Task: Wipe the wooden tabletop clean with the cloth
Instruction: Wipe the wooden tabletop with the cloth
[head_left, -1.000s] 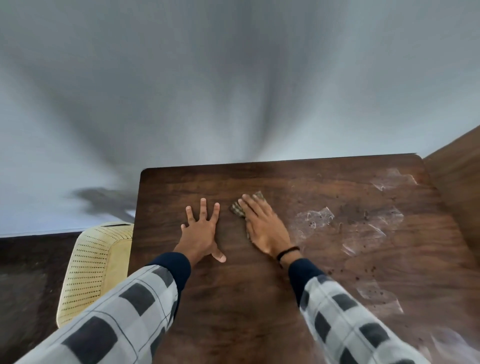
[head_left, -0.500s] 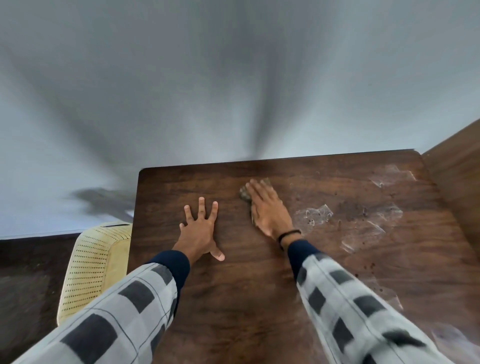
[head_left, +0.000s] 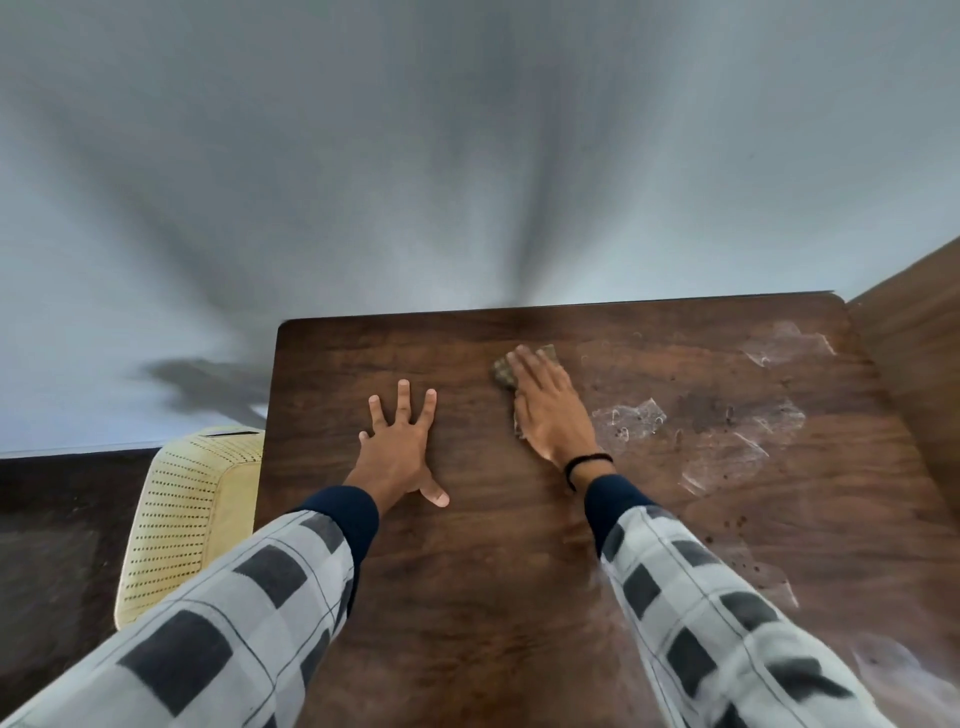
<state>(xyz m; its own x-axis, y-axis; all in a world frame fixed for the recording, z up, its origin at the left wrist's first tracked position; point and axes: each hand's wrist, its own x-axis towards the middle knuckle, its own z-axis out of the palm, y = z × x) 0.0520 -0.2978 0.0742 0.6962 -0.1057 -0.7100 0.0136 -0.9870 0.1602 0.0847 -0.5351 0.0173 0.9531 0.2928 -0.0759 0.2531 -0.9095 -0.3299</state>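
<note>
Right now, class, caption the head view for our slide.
Right hand presses cloth onto smeared wooden tabletop; left hand rests flat.

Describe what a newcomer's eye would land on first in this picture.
The left hand lies spread flat on the dark brown wooden tabletop; the right hand presses a small olive-brown cloth nearer the far edge. Further right, whitish smears mark the wood.

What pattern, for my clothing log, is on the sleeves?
The sleeves are checked, pale grey with dark squares; the head view shows it best.
</note>
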